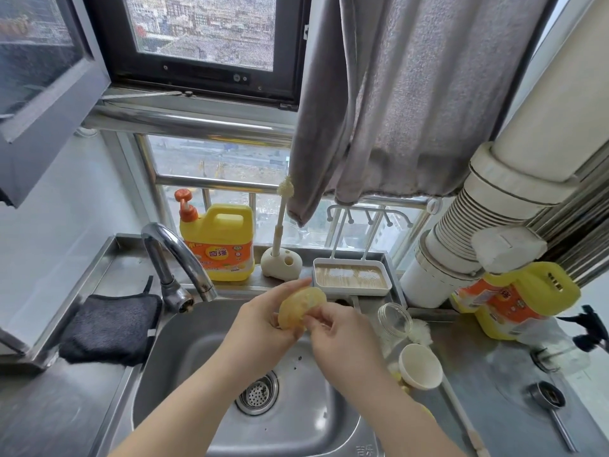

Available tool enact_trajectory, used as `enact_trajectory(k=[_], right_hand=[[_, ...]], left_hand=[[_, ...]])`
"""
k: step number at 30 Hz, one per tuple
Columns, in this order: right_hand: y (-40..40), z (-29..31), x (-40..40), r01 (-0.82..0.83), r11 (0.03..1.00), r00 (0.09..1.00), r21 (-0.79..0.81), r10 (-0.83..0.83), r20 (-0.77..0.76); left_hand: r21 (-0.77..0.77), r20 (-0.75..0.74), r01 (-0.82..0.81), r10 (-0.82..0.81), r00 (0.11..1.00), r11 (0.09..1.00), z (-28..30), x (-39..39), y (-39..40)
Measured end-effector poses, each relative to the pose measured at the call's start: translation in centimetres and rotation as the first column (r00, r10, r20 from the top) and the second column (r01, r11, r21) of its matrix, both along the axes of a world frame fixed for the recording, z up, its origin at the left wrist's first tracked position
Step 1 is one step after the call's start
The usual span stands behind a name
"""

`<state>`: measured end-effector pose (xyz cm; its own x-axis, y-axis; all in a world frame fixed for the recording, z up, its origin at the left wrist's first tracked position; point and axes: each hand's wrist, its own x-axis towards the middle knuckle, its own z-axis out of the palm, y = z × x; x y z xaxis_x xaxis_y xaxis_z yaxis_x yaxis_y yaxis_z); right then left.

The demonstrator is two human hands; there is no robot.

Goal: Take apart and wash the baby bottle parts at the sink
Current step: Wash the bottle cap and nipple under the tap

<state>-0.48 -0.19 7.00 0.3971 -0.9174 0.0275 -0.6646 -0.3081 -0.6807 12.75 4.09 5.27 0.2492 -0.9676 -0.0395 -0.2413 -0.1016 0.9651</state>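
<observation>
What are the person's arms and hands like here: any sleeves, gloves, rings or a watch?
Both forearms are bare as far as the picture shows; no sleeve edge is in view. The left hand and the right hand wear no gloves. No ring, watch or bracelet shows on the fingers or wrists that are visible.

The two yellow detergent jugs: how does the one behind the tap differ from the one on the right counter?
The jug behind the tap stands upright on the ledge at the window; the jug on the right counter is tilted over beside the white pipe. The first shows an orange pump on top; no pump is visible on the second. Both are yellow with orange labels and moulded handles.
</observation>
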Motion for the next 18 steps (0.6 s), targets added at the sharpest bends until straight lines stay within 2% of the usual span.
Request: enact_trajectory(k=[2,5,9,10,12,15,18], right_hand=[[0.3,0.4,0.0,-0.087,0.984,0.986,-0.155,0.064,-0.151],[-0.2,1.0,-0.7,-0.21,0.939,0.941,-0.272,0.119,-0.316],[-0.6,1.4,-0.4,-0.2,0.885,0.903,-0.42,0.0,-0.43],[-0.6,1.3,-0.2,-0.179,0.872,0.91,-0.455,-0.029,-0.414],[-0.5,1.1,0.2,-0.179,0.866,0.916,-0.468,-0.027,-0.4],[-0.3,-0.2,-0.4,-0.26,0.868,0.925,-0.422,0.099,-0.368],[-0.7,0.6,-1.2,-0.251,0.892,0.911,-0.375,0.086,-0.404]], left_hand=[[0.004,0.009,-0.02,0.019,1.0,1.0,0.3,0.0,0.0],[0.014,0.023,-0.046,0.046,0.999,0.999,0.7,0.3,0.0],[0.023,0.009,-0.005,0.005,1.0,1.0,0.9,0.1,-0.2],[0.024,0.009,0.008,-0.009,1.0,1.0,0.8,-0.1,-0.3],[0.022,0.01,0.014,-0.014,1.0,1.0,0.8,-0.3,-0.4],[0.023,0.03,-0.015,0.014,0.999,1.0,0.8,0.0,-0.4],[0.039,0.021,-0.029,0.028,0.999,0.999,0.9,0.4,-0.3]])
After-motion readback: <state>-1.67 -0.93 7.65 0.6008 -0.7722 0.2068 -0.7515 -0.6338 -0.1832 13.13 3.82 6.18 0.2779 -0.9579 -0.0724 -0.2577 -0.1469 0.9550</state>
